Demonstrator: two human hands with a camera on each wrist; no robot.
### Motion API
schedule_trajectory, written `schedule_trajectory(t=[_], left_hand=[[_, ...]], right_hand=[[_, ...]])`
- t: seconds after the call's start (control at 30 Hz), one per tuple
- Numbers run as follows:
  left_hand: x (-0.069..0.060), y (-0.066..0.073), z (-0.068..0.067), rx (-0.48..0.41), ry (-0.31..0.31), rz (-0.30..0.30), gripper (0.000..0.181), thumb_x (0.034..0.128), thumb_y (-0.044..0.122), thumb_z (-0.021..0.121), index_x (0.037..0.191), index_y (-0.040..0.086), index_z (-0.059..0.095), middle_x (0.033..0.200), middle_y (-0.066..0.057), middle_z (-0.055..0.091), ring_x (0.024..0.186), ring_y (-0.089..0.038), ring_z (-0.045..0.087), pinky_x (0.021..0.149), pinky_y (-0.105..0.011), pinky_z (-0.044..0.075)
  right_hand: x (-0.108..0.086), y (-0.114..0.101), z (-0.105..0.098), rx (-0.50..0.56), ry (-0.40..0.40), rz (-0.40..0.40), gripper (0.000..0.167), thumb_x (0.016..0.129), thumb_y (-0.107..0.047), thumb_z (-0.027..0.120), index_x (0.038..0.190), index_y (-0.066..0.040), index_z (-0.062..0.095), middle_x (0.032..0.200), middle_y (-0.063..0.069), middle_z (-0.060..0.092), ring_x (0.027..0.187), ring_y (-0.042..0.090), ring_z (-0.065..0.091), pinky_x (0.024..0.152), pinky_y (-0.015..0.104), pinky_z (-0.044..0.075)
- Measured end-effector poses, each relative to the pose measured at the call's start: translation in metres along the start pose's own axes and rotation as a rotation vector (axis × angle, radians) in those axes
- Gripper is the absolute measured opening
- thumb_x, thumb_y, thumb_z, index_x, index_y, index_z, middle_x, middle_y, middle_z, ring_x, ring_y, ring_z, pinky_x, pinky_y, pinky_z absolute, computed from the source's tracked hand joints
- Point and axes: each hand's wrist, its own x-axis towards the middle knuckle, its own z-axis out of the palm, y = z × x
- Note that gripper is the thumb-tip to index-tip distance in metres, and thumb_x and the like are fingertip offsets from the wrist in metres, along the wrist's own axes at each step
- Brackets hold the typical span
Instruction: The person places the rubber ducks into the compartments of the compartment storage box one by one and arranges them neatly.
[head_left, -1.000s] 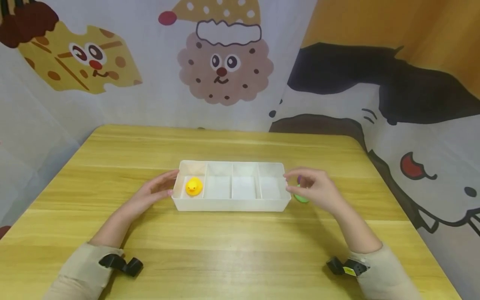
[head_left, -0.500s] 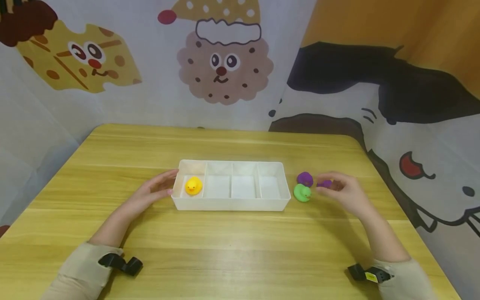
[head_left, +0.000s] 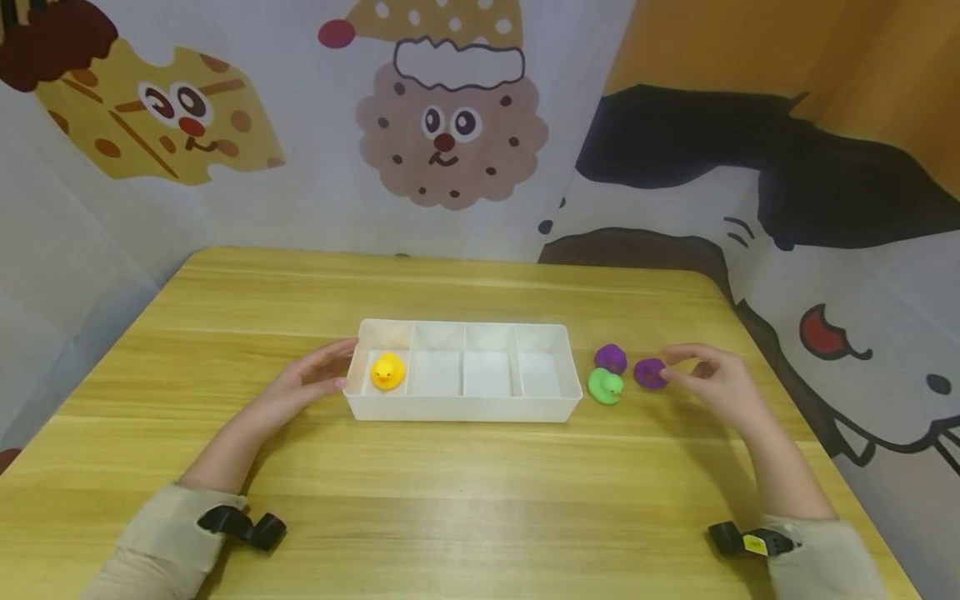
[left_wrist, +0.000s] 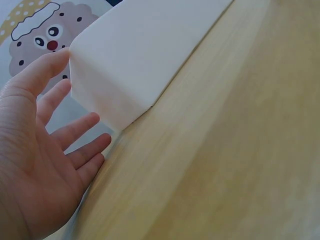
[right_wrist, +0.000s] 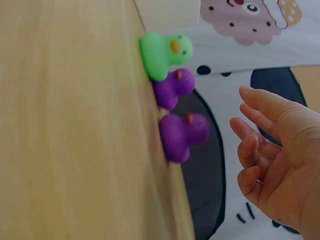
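Note:
A white four-compartment box (head_left: 462,410) stands on the table, with a yellow rubber duck (head_left: 387,372) in its leftmost compartment. At the box's left end, my left hand (head_left: 296,390) has thumb and fingers extended; in the left wrist view the thumb (left_wrist: 52,65) touches the box's corner. Right of the box sit a green rubber duck (head_left: 605,387) and a purple rubber duck (head_left: 611,358) close together. Another purple duck (head_left: 650,374) is a little farther right. Beside it hovers my right hand (head_left: 716,379), which holds nothing; the right wrist view shows its fingers loosely bent, apart from the ducks.
The wooden table (head_left: 450,508) extends around the box on all sides. Behind it hangs a curtain (head_left: 300,217) printed with cartoon figures. A black camera is strapped to each sleeve.
My right hand has moved right, from the box's right end to beside the farther purple duck, uncovering the green and purple ducks. The left hand and box have stayed in place.

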Motion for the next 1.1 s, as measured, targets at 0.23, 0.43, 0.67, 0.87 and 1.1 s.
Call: schedule_trajectory(t=[0.23, 0.43, 0.67, 0.87, 1.1], left_hand=[[0.0, 0.001, 0.001, 0.006, 0.005, -0.006, 0.054, 0.0986, 0.014, 0.053, 0.149, 0.013, 0.034, 0.148, -0.016, 0.038, 0.131, -0.035, 0.038, 0.101, -0.056, 0.031], [0.0, 0.001, 0.001, -0.004, 0.003, -0.006, 0.054, 0.0988, 0.014, 0.052, 0.149, 0.011, 0.033, 0.149, -0.017, 0.036, 0.132, -0.038, 0.036, 0.102, -0.061, 0.028], [0.0, 0.001, 0.0, 0.018, -0.008, 0.002, 0.055, 0.0993, 0.015, 0.052, 0.15, 0.008, 0.031, 0.149, -0.018, 0.035, 0.132, -0.037, 0.036, 0.102, -0.051, 0.033], [-0.001, 0.004, 0.001, -0.003, -0.001, -0.009, 0.056, 0.0985, 0.015, 0.053, 0.15, 0.008, 0.031, 0.15, -0.015, 0.035, 0.132, -0.034, 0.036, 0.101, -0.044, 0.035], [0.0, 0.001, 0.0, -0.005, -0.002, -0.004, 0.056, 0.0984, 0.014, 0.053, 0.149, 0.008, 0.032, 0.149, -0.016, 0.036, 0.132, -0.036, 0.036, 0.098, -0.029, 0.038]], right_hand=[[0.002, 0.018, 0.001, 0.011, -0.023, 0.062, 0.043, 0.087, -0.033, 0.072, 0.12, -0.007, 0.064, 0.11, 0.015, 0.064, 0.062, 0.015, 0.053, 0.046, 0.028, 0.043], [0.003, 0.029, 0.005, 0.054, -0.039, 0.041, 0.043, 0.088, -0.029, 0.071, 0.124, -0.006, 0.062, 0.115, 0.015, 0.062, 0.061, 0.017, 0.054, 0.048, 0.027, 0.043], [0.004, 0.038, 0.013, 0.111, -0.089, 0.063, 0.046, 0.089, -0.029, 0.069, 0.126, -0.004, 0.059, 0.097, 0.01, 0.064, 0.055, 0.018, 0.052, 0.045, 0.028, 0.044], [0.004, 0.044, 0.017, 0.144, -0.098, 0.096, 0.046, 0.09, -0.029, 0.068, 0.127, -0.004, 0.058, 0.087, 0.011, 0.063, 0.055, 0.016, 0.053, 0.044, 0.029, 0.045], [0.004, 0.045, 0.02, 0.121, -0.061, 0.087, 0.044, 0.09, -0.031, 0.069, 0.124, -0.005, 0.06, 0.096, 0.004, 0.061, 0.06, 0.017, 0.055, 0.047, 0.028, 0.045]])
